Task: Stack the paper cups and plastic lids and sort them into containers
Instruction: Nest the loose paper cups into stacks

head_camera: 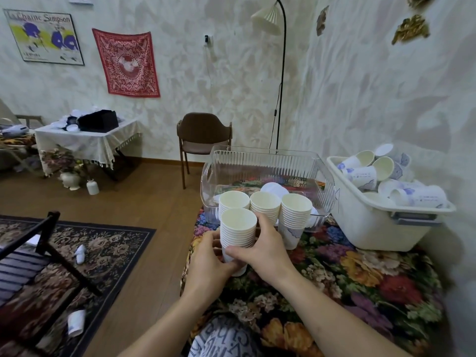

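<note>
Cup stack (238, 231) at lower centre: our left hand (206, 256) and right hand (260, 247) clasp it; next we lift it into the clear bin (268, 161).

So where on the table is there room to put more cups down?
The flowery tablecloth is bare between the right arm and the white tub. It is crowded further back: four cup stacks stand close against the clear bin, and both hands, left hand and right hand, wrap the nearest stack.
</note>
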